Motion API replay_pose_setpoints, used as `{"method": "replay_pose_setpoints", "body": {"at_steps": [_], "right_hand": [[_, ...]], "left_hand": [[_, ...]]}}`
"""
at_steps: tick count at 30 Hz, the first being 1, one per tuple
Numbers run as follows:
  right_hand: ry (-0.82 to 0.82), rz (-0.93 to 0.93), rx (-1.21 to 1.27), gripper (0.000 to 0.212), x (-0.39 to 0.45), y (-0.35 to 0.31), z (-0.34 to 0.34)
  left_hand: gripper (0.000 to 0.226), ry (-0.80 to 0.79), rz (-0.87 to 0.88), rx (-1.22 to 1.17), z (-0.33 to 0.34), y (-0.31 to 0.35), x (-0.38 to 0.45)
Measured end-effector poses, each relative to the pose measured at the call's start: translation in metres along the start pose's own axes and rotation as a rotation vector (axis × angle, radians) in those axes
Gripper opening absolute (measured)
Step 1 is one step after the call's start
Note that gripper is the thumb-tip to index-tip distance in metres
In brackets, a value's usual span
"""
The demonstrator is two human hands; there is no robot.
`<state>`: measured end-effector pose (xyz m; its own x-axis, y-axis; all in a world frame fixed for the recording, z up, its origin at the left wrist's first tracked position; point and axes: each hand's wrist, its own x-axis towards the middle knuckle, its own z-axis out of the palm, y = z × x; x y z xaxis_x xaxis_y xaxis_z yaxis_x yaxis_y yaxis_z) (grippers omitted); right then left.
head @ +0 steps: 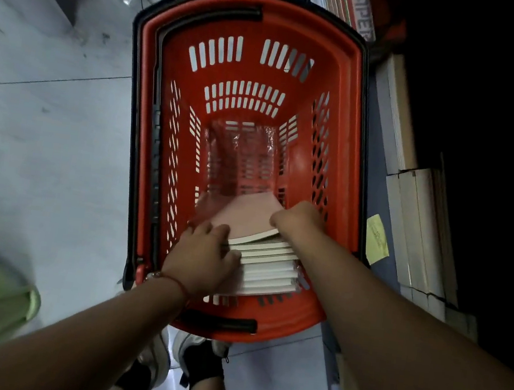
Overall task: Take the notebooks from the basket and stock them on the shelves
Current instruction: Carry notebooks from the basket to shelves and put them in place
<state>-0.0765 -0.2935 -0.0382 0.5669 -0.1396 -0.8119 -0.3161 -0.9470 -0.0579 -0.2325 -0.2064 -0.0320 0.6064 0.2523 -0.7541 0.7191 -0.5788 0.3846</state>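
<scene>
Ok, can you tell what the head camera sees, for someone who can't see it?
Two bare hands reach into a red slotted plastic basket: the left hand rests on a stack of pink-covered, white-edged notebooks, and the right hand grips the top one's corner.

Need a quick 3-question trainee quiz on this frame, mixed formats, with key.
1. True or false: the notebooks are already out of the basket.
2. Which hand lies on the near left side of the stack?
A. left hand
B. right hand
C. neither
3. Fill in: the top notebook's cover is ____.

Key:
1. False. The stack sits at the near end of the red basket, inside it.
2. A. The right hand grips the top notebook at its right edge.
3. Pink.
</scene>
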Motion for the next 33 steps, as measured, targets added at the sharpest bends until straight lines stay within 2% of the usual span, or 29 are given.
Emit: {"method": "replay_pose_setpoints", "body": {"at_steps": [3, 8, 15, 18, 20, 22, 24, 26, 29, 31, 33], "right_hand": [[-0.207, 0.044, 0.311, 0.018, -0.017, -0.009, -0.007], [-0.233, -0.027, 0.474, 0.015, -0.060, -0.022, -0.030], [-0.124, -0.168, 0.580, 0.012, -0.132, -0.026, -0.087], [-0.050, -0.215, 0.529, 0.013, -0.169, -0.031, -0.117], [-0.012, -0.270, 0.494, 0.010, -0.200, -0.033, -0.137], [0.049, -0.371, 0.445, 0.010, -0.237, -0.033, -0.155], [0.149, -0.521, 0.370, 0.015, -0.284, -0.029, -0.173], [0.213, -0.630, 0.288, 0.021, -0.338, -0.024, -0.193], [0.280, -0.755, 0.048, 0.037, -0.414, -0.016, -0.210], [0.401, -0.856, -0.145, 0.052, -0.460, -0.011, -0.212], [0.483, -0.952, -0.215, 0.062, -0.494, -0.006, -0.208]], "left_hand": [[0.061, 0.059, 0.004, -0.121, -0.003, -0.004, -0.003], [0.044, 0.281, 0.018, -0.171, -0.017, 0.008, -0.020], [0.037, 0.431, 0.147, -0.301, -0.053, 0.044, -0.069], [0.037, 0.452, 0.186, -0.330, -0.077, 0.061, -0.096], [0.043, 0.396, 0.196, -0.322, -0.099, 0.071, -0.117], [0.053, 0.192, 0.186, -0.422, -0.127, 0.082, -0.141], [0.063, -0.144, 0.166, -0.712, -0.166, 0.095, -0.171], [0.063, -0.371, 0.132, -1.057, -0.210, 0.113, -0.204], [0.062, -0.501, 0.090, -1.413, -0.275, 0.139, -0.255], [0.071, -0.529, 0.118, -1.444, -0.315, 0.160, -0.296], [0.060, -0.515, 0.111, -1.419, -0.336, 0.172, -0.328]]}}
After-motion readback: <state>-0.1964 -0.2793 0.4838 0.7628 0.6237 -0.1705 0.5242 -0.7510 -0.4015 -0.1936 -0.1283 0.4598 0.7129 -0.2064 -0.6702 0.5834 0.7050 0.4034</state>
